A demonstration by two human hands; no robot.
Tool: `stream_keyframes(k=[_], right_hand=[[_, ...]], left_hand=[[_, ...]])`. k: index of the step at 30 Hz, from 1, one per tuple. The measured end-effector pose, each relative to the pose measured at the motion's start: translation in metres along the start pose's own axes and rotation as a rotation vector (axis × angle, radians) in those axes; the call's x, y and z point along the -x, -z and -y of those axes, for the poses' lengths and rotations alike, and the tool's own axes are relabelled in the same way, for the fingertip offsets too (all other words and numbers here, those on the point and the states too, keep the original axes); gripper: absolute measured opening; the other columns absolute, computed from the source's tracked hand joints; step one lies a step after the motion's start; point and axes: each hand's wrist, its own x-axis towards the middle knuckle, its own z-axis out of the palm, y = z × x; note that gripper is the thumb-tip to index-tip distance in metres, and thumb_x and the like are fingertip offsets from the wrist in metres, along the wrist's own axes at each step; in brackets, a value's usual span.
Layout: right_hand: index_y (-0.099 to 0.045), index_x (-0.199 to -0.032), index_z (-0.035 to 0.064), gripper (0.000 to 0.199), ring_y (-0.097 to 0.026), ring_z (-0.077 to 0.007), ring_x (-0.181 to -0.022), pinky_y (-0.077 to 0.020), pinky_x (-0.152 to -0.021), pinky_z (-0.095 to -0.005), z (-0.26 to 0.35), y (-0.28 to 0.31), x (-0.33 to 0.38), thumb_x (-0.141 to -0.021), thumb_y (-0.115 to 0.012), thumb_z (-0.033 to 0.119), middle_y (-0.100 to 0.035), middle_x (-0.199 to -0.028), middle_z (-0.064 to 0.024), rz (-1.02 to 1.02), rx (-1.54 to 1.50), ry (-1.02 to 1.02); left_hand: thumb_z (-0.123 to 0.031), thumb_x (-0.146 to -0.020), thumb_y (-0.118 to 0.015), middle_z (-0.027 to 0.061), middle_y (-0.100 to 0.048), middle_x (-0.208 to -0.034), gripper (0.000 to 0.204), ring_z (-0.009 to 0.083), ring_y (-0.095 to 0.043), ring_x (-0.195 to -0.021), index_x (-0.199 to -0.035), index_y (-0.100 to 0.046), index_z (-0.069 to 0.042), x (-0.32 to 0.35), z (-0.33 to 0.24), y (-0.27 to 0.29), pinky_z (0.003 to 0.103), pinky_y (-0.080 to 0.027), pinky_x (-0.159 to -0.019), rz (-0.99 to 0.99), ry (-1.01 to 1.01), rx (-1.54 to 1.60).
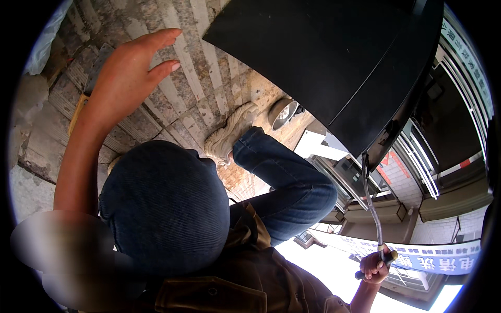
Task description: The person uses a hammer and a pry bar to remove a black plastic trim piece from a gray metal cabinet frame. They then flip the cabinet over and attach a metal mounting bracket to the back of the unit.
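Note:
My left hand (pixel 125 70) is held over the paved ground at the upper left, thumb apart from the bent fingers, with nothing between them. At the lower right my right hand (pixel 374 267) is closed round the dark handle of a tool with a long bent metal rod (pixel 371 201). Its far end meets the lower corner of a big black panel (pixel 334 57), where the exact contact is too small to make out. The panel is smooth, with one straight seam, and fills the top of the view.
A tool with a wooden handle (pixel 78 113) lies under my left forearm. Beyond my shoe (pixel 229 130) stands a round metal bowl (pixel 283 113) with pale contents. My bent knees (pixel 164 203) fill the middle. Shopfronts and a blue-and-white sign (pixel 443 258) show at the right.

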Motion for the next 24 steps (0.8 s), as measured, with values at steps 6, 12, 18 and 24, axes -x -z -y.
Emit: stream_keyframes(k=[6,12,18,24], right_hand=[[-0.042,-0.135,0.0027,0.048,-0.036,-0.0079,-0.033,-0.0267,-0.034,-0.0235,-0.001,-0.004,-0.004,-0.089,-0.056,0.01,-0.037,-0.049,0.002,0.005,0.002,0.013],[-0.04,-0.135,-0.0008,0.051,-0.035,-0.0081,-0.031,-0.0277,-0.032,-0.0235,-0.003,0.002,-0.002,-0.087,-0.055,0.008,-0.036,-0.046,0.0016,-0.001,-0.012,0.026],[-0.039,-0.134,-0.0041,0.052,-0.035,-0.0082,-0.03,-0.0293,-0.033,-0.0235,-0.007,0.002,0.001,-0.086,-0.054,0.009,-0.033,-0.041,0.0023,-0.04,0.024,0.062],[-0.037,-0.133,-0.0053,0.053,-0.034,-0.0083,-0.029,-0.0301,-0.033,-0.0227,-0.015,0.001,-0.001,-0.086,-0.055,0.01,-0.032,-0.041,0.0025,-0.068,0.006,0.066]], left_hand=[[-0.009,-0.083,-0.064,0.0143,-0.059,-0.123,0.046,0.0258,-0.056,-0.115,-0.127,-0.052,-0.004,0.001,-0.002,-0.001,0.035,-0.044,-0.095,0.016,-0.002,0.02],[-0.01,-0.084,-0.064,0.0129,-0.06,-0.122,0.046,0.0246,-0.056,-0.115,-0.128,-0.052,-0.006,0.008,0.0,0.0,0.036,-0.044,-0.095,-0.002,-0.009,0.061],[-0.01,-0.085,-0.063,0.0129,-0.06,-0.122,0.047,0.024,-0.055,-0.117,-0.13,-0.05,-0.006,0.015,-0.004,0.0,0.036,-0.043,-0.095,-0.003,0.002,0.07],[-0.007,-0.085,-0.063,0.0146,-0.058,-0.124,0.048,0.0252,-0.053,-0.119,-0.131,-0.049,-0.005,0.018,-0.002,-0.003,0.035,-0.044,-0.095,-0.013,-0.025,0.086]])
